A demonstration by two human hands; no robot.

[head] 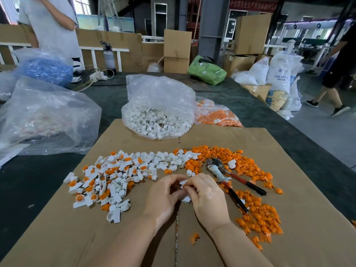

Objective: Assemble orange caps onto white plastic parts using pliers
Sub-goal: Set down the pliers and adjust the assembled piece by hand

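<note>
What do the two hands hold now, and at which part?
Both the left hand and the right hand pinch one white plastic part by its edges; the pliers lie unheld.

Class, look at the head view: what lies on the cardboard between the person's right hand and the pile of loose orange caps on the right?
The pliers, untouched, lie between the right hand and the orange caps.

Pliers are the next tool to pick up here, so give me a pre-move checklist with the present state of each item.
1. White part held between both hands: ok.
2. Orange cap at the right hand fingertips, against the part: ok; seated or not, cannot tell.
3. Pliers lying free on the cardboard, right of the hands: ok.
4. Right hand free to take pliers: not ok, it pinches the cap.
5. Left hand grip secure alone: cannot tell.
</note>
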